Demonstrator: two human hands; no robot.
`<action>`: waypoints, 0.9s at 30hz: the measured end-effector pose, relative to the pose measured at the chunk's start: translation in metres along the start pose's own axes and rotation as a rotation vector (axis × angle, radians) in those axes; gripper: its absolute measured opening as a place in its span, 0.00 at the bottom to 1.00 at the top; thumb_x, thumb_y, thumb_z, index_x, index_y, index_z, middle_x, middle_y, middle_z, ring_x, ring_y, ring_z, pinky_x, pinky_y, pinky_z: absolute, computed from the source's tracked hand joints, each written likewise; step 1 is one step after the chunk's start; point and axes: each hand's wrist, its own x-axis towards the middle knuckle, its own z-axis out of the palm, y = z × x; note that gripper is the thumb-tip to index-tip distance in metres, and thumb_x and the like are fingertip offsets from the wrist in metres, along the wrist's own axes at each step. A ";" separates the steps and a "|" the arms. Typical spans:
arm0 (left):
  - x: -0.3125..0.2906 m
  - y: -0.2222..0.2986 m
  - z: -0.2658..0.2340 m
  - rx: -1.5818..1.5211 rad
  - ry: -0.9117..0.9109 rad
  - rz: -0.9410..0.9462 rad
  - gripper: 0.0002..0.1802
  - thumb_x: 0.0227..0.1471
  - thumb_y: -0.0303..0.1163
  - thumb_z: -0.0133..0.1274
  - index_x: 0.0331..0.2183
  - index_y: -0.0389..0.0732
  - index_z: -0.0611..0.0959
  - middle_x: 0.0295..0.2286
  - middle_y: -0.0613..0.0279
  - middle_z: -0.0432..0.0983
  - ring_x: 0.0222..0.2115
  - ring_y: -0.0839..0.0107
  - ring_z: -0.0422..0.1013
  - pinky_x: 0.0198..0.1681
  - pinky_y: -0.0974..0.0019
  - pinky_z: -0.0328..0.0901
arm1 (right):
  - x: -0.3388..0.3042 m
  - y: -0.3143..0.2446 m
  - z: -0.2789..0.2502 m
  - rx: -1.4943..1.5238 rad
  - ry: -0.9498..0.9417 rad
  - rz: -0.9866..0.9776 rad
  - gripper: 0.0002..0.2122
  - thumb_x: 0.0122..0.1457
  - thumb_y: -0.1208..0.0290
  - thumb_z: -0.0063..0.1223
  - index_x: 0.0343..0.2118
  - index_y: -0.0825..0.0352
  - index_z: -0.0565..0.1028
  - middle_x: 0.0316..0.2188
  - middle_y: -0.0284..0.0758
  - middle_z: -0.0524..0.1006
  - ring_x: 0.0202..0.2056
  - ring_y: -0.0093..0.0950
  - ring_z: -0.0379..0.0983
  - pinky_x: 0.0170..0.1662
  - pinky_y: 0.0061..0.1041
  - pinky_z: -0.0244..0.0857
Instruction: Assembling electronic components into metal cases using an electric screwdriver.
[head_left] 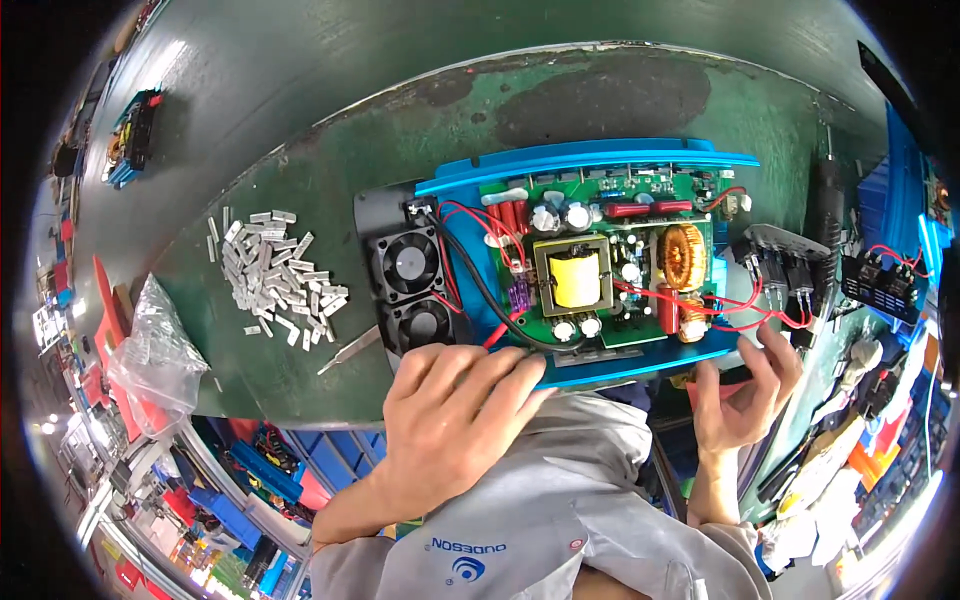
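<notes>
In front of me lies an open blue metal case (pixel 640 372) with a green circuit board (pixel 640 335) inside. On the board are a yellow-wrapped transformer (pixel 575 278) and a copper-wound ring coil (pixel 684 256). A black end panel with two fans (pixel 410 264) stands at its left. My left hand (pixel 455 415) curls over the near left edge, by the lower fan; its fingertips are partly hidden. At the near right corner is my right hand (pixel 745 395), thumb and bent fingers apart, nothing visible between them. Red wires link the board to a black socket panel (pixel 785 265) on the right.
Left of the case lies a pile of small silvery metal blocks (pixel 280 275). A slim pointed metal tool (pixel 348 350) rests beside the fan panel. Farther left is a clear plastic bag (pixel 155 360). Another blue unit (pixel 890 250) with a black panel is at the right.
</notes>
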 end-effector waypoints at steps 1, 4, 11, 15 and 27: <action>-0.001 0.002 0.000 -0.001 0.005 0.001 0.19 0.40 0.35 0.70 0.37 0.44 0.83 0.33 0.69 0.81 0.32 0.67 0.74 0.37 0.61 0.62 | 0.001 0.003 -0.001 0.025 0.002 0.026 0.21 0.47 0.83 0.65 0.47 0.70 0.75 0.51 0.46 0.70 0.53 0.40 0.68 0.58 0.38 0.60; -0.005 0.008 -0.002 -0.013 -0.002 -0.058 0.18 0.40 0.32 0.69 0.37 0.43 0.82 0.35 0.67 0.81 0.34 0.66 0.74 0.39 0.61 0.63 | -0.006 0.009 0.004 0.113 0.017 0.093 0.20 0.51 0.84 0.62 0.48 0.72 0.74 0.49 0.45 0.71 0.52 0.38 0.68 0.60 0.35 0.58; -0.009 0.009 -0.004 0.118 -0.033 -0.127 0.17 0.40 0.29 0.66 0.36 0.42 0.81 0.36 0.67 0.81 0.34 0.69 0.74 0.39 0.63 0.63 | -0.006 0.014 0.008 0.147 -0.049 0.217 0.20 0.53 0.83 0.61 0.50 0.72 0.73 0.46 0.42 0.75 0.49 0.36 0.71 0.55 0.32 0.61; -0.009 -0.005 0.003 -0.013 0.007 -0.043 0.18 0.38 0.27 0.66 0.36 0.42 0.81 0.36 0.66 0.83 0.33 0.68 0.73 0.33 0.64 0.64 | -0.001 0.018 0.009 0.153 -0.054 0.177 0.19 0.53 0.80 0.63 0.49 0.72 0.73 0.44 0.41 0.76 0.46 0.36 0.72 0.54 0.31 0.62; -0.004 -0.018 0.013 0.002 0.174 0.011 0.18 0.39 0.27 0.67 0.36 0.43 0.81 0.35 0.67 0.82 0.34 0.66 0.74 0.35 0.64 0.68 | 0.019 0.021 0.026 0.350 0.000 0.436 0.18 0.52 0.84 0.61 0.48 0.69 0.75 0.45 0.37 0.76 0.35 0.21 0.70 0.39 0.19 0.65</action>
